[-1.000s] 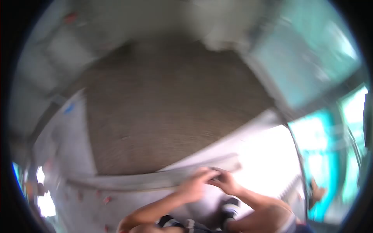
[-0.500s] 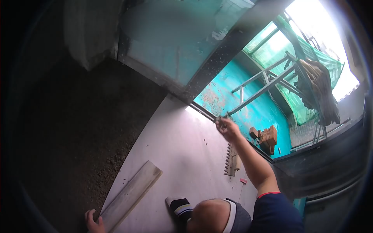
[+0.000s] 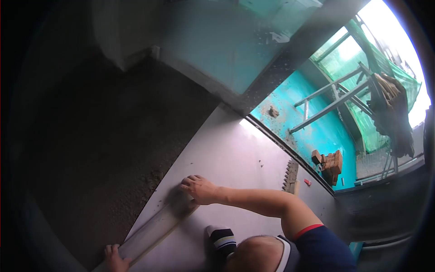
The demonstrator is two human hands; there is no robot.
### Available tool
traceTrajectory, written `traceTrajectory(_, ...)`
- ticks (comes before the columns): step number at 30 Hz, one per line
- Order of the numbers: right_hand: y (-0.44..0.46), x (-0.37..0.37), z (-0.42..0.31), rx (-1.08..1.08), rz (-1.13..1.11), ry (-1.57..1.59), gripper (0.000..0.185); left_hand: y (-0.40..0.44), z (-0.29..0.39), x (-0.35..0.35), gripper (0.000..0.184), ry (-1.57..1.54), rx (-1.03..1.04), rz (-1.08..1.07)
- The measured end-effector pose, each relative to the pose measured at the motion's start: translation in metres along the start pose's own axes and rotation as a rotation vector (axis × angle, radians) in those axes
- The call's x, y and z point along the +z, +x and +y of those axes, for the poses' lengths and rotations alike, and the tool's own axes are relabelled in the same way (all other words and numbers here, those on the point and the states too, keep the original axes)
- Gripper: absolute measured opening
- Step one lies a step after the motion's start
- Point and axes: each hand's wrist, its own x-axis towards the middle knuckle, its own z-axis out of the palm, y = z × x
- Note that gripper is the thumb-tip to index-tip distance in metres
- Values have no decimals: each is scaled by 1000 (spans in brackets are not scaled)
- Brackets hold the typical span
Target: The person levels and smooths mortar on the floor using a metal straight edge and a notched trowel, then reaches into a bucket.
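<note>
A long, flat grey board (image 3: 156, 230) lies slantwise on the pale tile surface (image 3: 226, 158), along the edge of the dark rough ground. At its lower-left end is my left hand (image 3: 117, 260), fingers on the far side and thumb on the near side. My right hand (image 3: 200, 189) grips the upper end, with its fingers curled over and its thumb by the near edge. Part of that end is hidden under the hand.
A notched trowel (image 3: 291, 177) and a small red object (image 3: 307, 182) lie right of my forearm. Beyond the door track are a lump (image 3: 273, 111), stacked bricks (image 3: 332, 165) and a metal ladder (image 3: 328, 105) on turquoise floor. My socked foot (image 3: 222, 238) is near the board.
My right hand has come back from the doorway, let go of a small grey piece and taken the board's upper end. A lump now shows on the turquoise floor. My left hand remains at the lower end.
</note>
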Motion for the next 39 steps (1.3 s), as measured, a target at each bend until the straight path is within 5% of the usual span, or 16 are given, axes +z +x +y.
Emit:
traceTrajectory(2,8,4,-16,-12,-167,-77,74,7,-39,45,80,-62,-1,98)
traceTrajectory(4,10,16,-11,-62,-135,-122,72,6,-24,35,74,-215,18,34)
traceTrajectory(6,10,7,-22,-19,-234,-143,75,2,-7,17,63,2,139,45)
traceTrajectory(9,-15,17,-21,7,-77,43,54,-23,-8,30,55,108,104,119)
traceTrajectory(16,-96,13,12,96,21,55,40,-70,-51,47,36,-29,86,306)
traceTrajectory(18,-127,24,46,70,66,-46,23,-74,-30,45,31,-35,138,316)
traceTrajectory(20,-164,23,92,116,-62,-20,35,-67,0,52,28,-33,196,365)
traceTrajectory(25,-222,61,180,149,131,-67,41,-15,42,66,25,-49,352,525)
traceTrajectory(28,-263,158,300,473,265,503,44,26,39,36,25,-63,389,610)
traceTrajectory(29,-241,151,261,510,267,251,41,44,34,29,23,-49,380,643)
traceTrajectory(31,-185,97,141,205,422,-152,38,75,21,8,24,-17,401,723)
traceTrajectory(35,-149,103,104,407,464,-73,35,128,3,-22,26,-22,437,771)
traceTrajectory(36,-145,97,105,271,490,-216,33,136,4,-30,26,-8,443,754)
traceTrajectory(39,-147,87,109,373,366,-156,37,159,16,-45,23,-4,483,718)
